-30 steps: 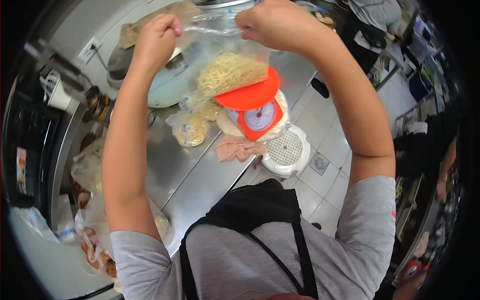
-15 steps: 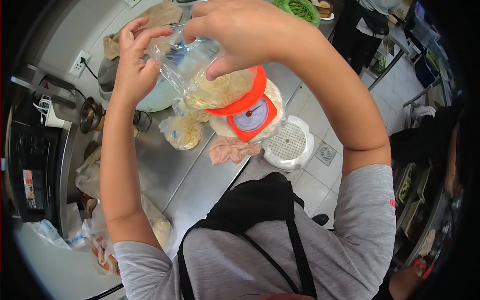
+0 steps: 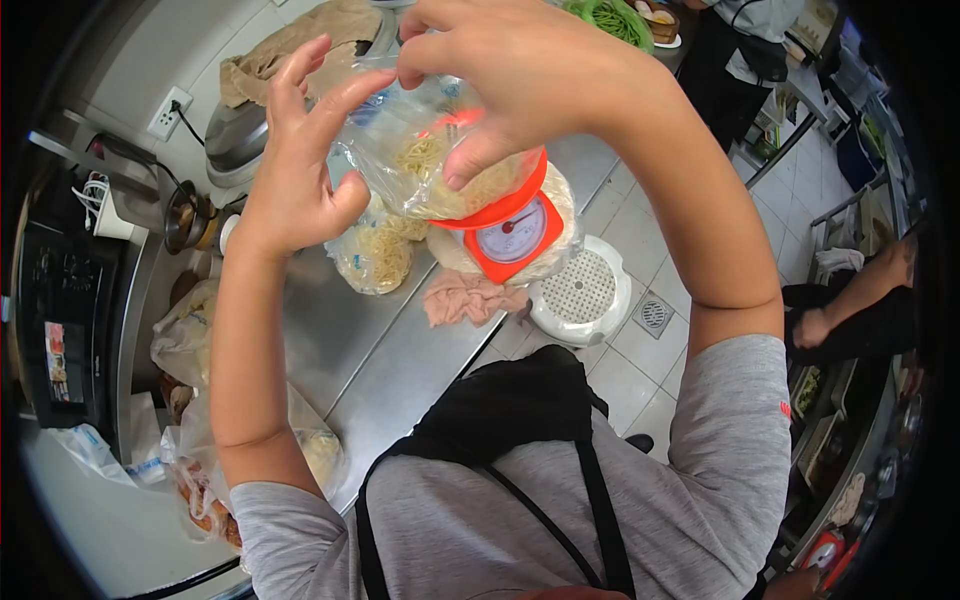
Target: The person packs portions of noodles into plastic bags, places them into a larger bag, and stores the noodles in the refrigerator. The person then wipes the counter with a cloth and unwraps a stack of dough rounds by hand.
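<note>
A clear plastic bag (image 3: pixel 400 185) holding pale yellow noodles rests on the orange pan (image 3: pixel 490 212) of a dial kitchen scale (image 3: pixel 512 235). My right hand (image 3: pixel 510 80) is bent over the bag's upper part, its fingers curled at the plastic and its thumb lying across the front. Beside the bag's mouth is my left hand (image 3: pixel 300 160), fingers spread and thumb apart; its index fingertip meets the right fingers at the plastic. Another bag of noodles (image 3: pixel 372 258) sits on the steel counter just left of the scale. A pink cloth (image 3: pixel 468 298) lies in front of the scale.
The scale stands on a large wrapped white bundle (image 3: pixel 567 215). A white stool (image 3: pixel 577 290) is on the tiled floor. Plastic bags (image 3: pixel 190 335) and a black appliance (image 3: pixel 55 290) line the left side. Green beans (image 3: pixel 610 22) are at the back. Other people work at right.
My left hand's fingers have spread wider, and its thumb has moved away from the plastic. The bag's upper part has sagged lower. A co-worker's forearm has come into view at right.
</note>
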Demonstrator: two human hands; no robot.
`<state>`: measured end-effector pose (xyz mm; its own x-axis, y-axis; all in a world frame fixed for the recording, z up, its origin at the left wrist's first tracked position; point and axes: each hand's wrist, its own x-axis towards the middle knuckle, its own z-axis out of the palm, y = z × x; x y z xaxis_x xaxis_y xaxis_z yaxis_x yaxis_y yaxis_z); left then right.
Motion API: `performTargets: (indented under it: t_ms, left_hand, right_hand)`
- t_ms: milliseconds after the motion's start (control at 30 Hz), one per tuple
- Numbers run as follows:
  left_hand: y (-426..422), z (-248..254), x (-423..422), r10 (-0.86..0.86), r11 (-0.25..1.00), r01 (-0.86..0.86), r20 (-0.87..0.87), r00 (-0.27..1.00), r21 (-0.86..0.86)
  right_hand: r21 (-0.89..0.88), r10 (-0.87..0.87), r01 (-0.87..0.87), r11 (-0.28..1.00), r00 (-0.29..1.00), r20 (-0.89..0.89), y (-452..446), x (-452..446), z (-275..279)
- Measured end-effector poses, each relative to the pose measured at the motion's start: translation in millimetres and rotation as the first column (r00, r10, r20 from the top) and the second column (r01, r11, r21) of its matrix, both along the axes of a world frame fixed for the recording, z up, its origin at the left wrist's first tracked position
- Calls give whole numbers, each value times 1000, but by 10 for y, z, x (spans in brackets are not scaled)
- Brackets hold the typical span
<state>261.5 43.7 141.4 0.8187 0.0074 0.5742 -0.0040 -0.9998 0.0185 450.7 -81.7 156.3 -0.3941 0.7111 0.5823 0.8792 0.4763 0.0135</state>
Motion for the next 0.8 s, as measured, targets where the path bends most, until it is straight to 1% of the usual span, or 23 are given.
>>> performTargets:
  t_ms: [133, 200, 267, 300, 333, 433, 467, 500, 567, 600, 667, 800]
  left_hand:
    - [-25, -66, -40, -2, 1000, 2, 27, 1000, 27]
    - [-10, -93, -56, -17, 998, 15, 24, 1000, 56]
    - [16, -109, -71, 6, 997, -7, 18, 1000, 72]
    - [24, -113, -80, 17, 997, -18, 16, 1000, 81]
    - [24, -115, -97, 28, 997, -29, 21, 999, 66]
    - [7, -120, -155, 42, 999, -43, 49, 998, 24]
    - [-10, -127, -175, 34, 999, -35, 65, 997, 9]
    - [-29, -131, -197, 27, 1000, -26, 80, 996, -7]
    - [-75, -120, -246, -14, 999, 19, 108, 994, -49]
    - [-97, -114, -265, -33, 997, 42, 123, 992, -69]
    - [-140, -106, -270, -28, 998, 34, 107, 994, -53]
    - [-219, -103, -242, 21, 1000, -22, 53, 998, 18]
  right_hand:
    - [-29, -44, 39, 999, 984, -172, 25, -11, -40]
    - [45, -262, 270, 962, 956, -128, 100, -33, -223]
    - [-84, -450, 445, 892, 890, -66, 125, -59, -273]
    - [-246, -520, 504, 828, 854, -5, 108, -114, -191]
    - [-394, -576, 553, 734, 814, 70, 100, -153, -137]
    - [-379, -606, 588, 714, 791, 87, 124, -206, -92]
    - [-409, -598, 587, 699, 793, 118, 88, -235, -12]
    - [-438, -588, 586, 682, 795, 148, 11, -291, 146]
    - [-435, -588, 597, 674, 790, 172, -35, -346, 230]
    - [-403, -598, 608, 684, 784, 167, -41, -351, 219]
    - [-371, -642, 647, 666, 751, 157, -22, -369, 211]
    - [-326, -746, 755, 569, 641, 181, 68, -421, 121]
